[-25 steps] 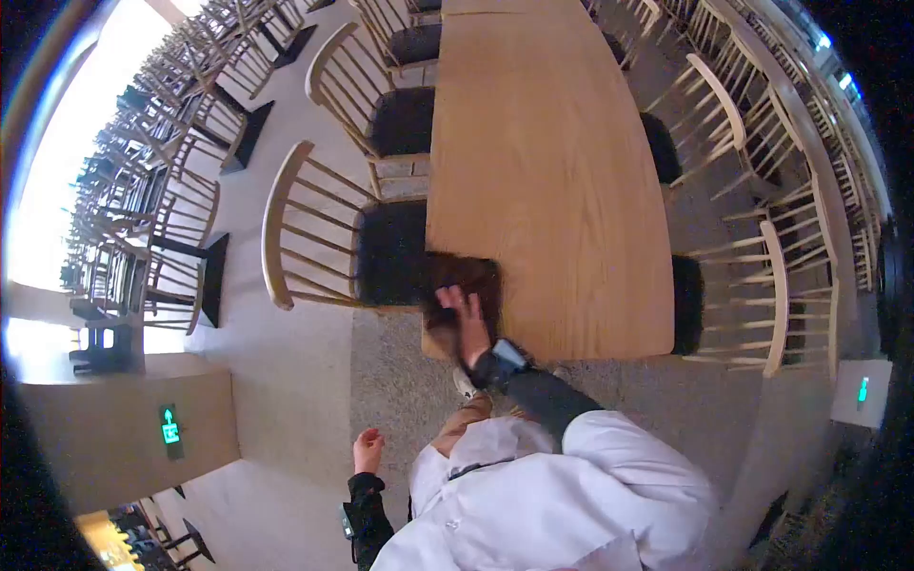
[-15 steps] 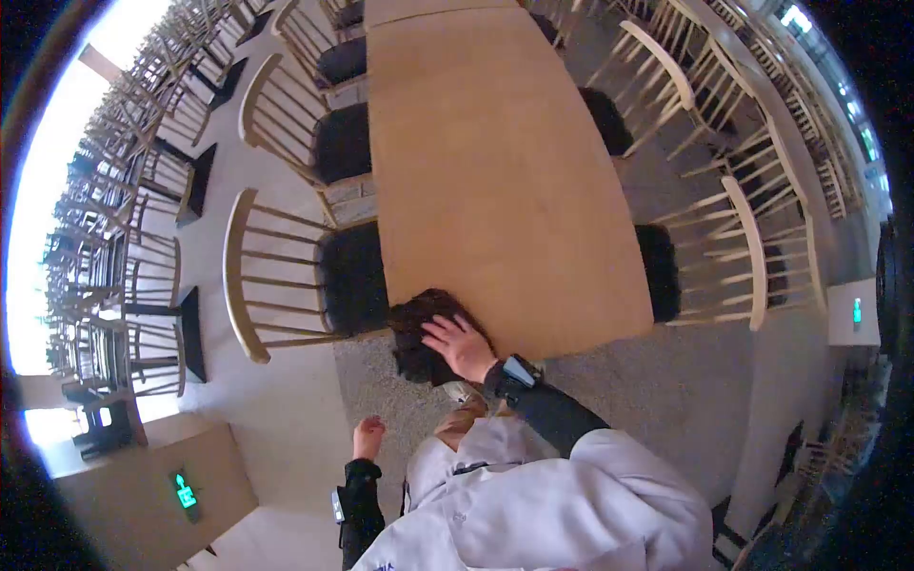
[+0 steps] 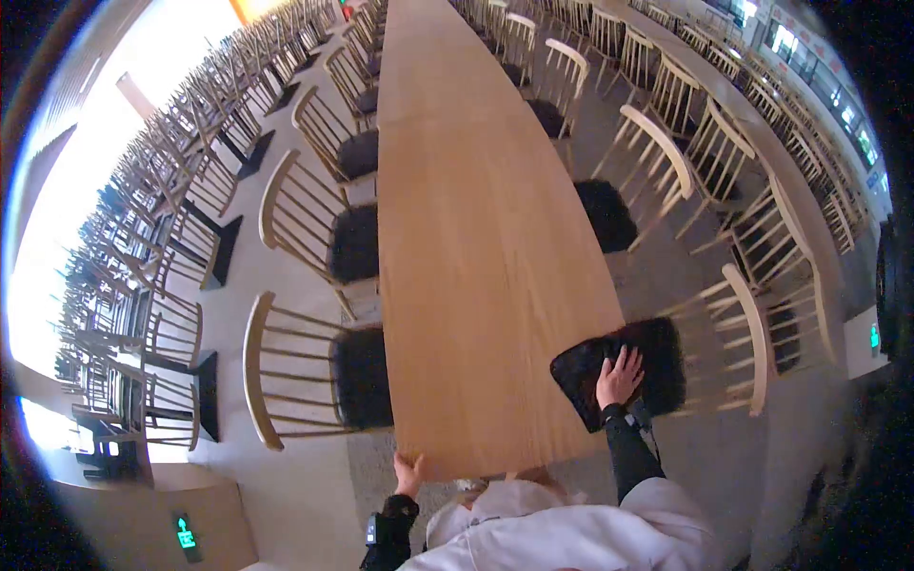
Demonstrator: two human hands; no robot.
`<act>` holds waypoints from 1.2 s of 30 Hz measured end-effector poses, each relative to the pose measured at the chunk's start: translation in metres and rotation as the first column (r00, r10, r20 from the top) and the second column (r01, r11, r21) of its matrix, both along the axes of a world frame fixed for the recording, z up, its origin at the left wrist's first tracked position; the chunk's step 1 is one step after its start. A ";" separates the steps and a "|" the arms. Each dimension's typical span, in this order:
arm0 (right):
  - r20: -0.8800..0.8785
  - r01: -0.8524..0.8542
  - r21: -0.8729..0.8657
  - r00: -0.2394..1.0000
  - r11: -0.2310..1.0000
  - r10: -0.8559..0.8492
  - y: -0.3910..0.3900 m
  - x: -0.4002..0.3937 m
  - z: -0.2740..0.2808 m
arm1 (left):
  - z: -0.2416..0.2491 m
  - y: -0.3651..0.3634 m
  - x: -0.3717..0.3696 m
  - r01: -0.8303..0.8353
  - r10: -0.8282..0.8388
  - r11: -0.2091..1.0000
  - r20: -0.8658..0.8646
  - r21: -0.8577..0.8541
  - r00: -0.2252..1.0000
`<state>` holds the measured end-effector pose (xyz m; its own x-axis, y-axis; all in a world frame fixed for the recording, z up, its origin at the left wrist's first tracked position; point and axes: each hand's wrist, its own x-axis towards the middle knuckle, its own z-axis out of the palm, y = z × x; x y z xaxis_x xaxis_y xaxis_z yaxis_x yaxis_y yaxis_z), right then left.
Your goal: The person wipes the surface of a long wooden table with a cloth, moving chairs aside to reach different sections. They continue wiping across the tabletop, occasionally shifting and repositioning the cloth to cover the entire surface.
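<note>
My right hand (image 3: 619, 378) lies flat with its fingers spread on a dark cloth (image 3: 578, 376). The cloth is at the right side of the long wooden table (image 3: 476, 238), near the close end, and part of it reaches the table's edge. Against the dark chair seat (image 3: 657, 354) behind it, its outer border is hard to make out. My left hand (image 3: 409, 474) touches the table's near left corner, thumb and fingers apart, with nothing seen in it.
Wooden spindle-back chairs with dark seats line both sides, the nearest left chair (image 3: 271, 371) and right chair (image 3: 752, 333) close to the table's end. More tables and chairs stand in rows left and right. A box-like block with a green exit sign (image 3: 185, 533) is at lower left.
My right hand and the cloth have moved from the near left corner to the table's right edge. My left hand has come up onto the near left corner. The view has tilted up.
</note>
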<state>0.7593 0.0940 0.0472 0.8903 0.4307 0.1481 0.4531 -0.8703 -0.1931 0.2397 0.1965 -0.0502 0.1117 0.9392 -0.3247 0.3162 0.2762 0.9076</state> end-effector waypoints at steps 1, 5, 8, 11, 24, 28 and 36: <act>0.012 0.043 -0.083 0.999 0.996 -0.042 0.019 -0.003 -0.002 | 0.002 -0.002 0.003 -0.071 0.072 0.997 0.115 -0.013 0.991; -0.017 -0.044 0.025 0.999 0.999 0.044 0.114 -0.027 0.008 | -0.034 -0.005 -0.018 -0.034 0.039 0.999 -0.167 0.035 0.985; 0.016 -0.526 0.346 0.832 0.777 0.555 0.192 -0.090 0.038 | -0.011 -0.002 -0.014 -0.053 0.049 0.998 -0.152 -0.022 0.987; -0.146 -0.825 0.277 0.469 0.492 0.871 0.236 -0.198 0.049 | -0.015 -0.005 -0.028 -0.127 0.148 0.960 0.067 -0.248 0.987; -0.029 -0.887 0.461 -0.030 -0.014 0.999 0.160 -0.200 -0.022 | 0.011 0.009 -0.042 -0.055 0.020 0.875 -0.078 -0.481 0.997; -0.069 -0.745 0.426 0.539 0.513 0.840 0.161 -0.039 0.000 | 0.045 0.018 -0.011 -0.280 0.267 0.704 -0.122 -0.653 0.956; 0.059 -0.366 0.151 0.931 0.918 0.361 0.094 0.060 0.012 | 0.038 0.019 -0.008 -0.293 0.262 0.778 -0.136 -0.556 0.955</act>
<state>0.8192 0.1876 0.0590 0.6708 0.6930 0.2640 0.7402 -0.6041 -0.2952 0.2319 0.2157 -0.0122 -0.1552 0.5746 -0.8036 0.1854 0.8159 0.5476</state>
